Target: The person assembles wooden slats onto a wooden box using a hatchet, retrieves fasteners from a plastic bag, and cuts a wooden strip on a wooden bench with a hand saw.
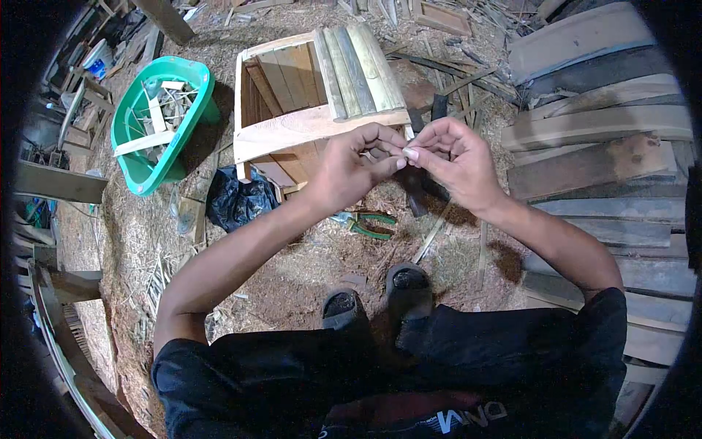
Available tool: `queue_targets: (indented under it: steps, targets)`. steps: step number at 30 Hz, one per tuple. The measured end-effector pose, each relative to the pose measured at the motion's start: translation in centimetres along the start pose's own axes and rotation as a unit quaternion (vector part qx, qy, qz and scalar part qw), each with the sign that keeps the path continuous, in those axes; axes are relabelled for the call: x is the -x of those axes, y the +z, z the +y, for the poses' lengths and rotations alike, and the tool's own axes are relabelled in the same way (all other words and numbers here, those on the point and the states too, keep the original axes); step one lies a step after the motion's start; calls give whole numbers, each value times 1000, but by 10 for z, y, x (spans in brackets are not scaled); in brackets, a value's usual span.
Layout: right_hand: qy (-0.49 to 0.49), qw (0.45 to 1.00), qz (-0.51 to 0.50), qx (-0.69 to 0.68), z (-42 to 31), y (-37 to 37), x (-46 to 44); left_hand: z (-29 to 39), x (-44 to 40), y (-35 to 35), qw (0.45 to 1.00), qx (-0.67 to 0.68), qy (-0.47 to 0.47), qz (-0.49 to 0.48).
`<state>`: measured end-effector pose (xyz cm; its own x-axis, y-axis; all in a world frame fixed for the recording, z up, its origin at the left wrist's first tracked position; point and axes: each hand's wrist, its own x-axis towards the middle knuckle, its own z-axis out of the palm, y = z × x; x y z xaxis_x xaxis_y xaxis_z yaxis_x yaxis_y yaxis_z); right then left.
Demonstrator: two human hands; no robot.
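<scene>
My left hand [354,162] and my right hand [457,162] meet in front of me, thumbs and fingertips pinched together. Between the fingertips sits a small pale piece [409,153], too small to make out. Just beyond the hands stands a wooden box [281,135] with an open side and rounded slats [360,72] along part of its top. Below the hands, pliers with green handles [371,224] lie on the ground. A dark tool handle [415,194] shows partly behind my right hand.
A green tub [203,95] with wood scraps stands left of the box. A black plastic bag [241,196] lies by the box's near corner. Stacked planks [592,172] line the right side. Sawdust and offcuts cover the ground around my feet [408,285].
</scene>
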<state>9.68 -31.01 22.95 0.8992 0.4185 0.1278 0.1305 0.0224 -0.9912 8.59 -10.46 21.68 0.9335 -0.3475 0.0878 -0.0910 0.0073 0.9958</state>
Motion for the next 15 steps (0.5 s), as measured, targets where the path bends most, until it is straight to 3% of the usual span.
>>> queue_targets:
  steps: [5, 9, 10, 12, 14, 15]
  targets:
    - [-1, 999, 42, 18, -3, 7, -3, -5, 1, -2, 999, 28, 12, 26]
    - [30, 993, 67, 89, 24, -16, -11, 1, -15, -31, 984, -152, 63, 72]
    - [79, 990, 60, 99, 37, -23, -13, 1, -19, -39, 986, -151, 30, 69]
    - [177, 976, 47, 117, 72, -36, -11, -4, -16, -31, 985, -127, 70, 93]
    - [215, 958, 43, 187, 121, -44, 1, -11, -2, -13, 948, -251, 195, 15]
    - [248, 932, 29, 263, 137, -47, 5, -25, 2, -5, 947, -189, 257, -37]
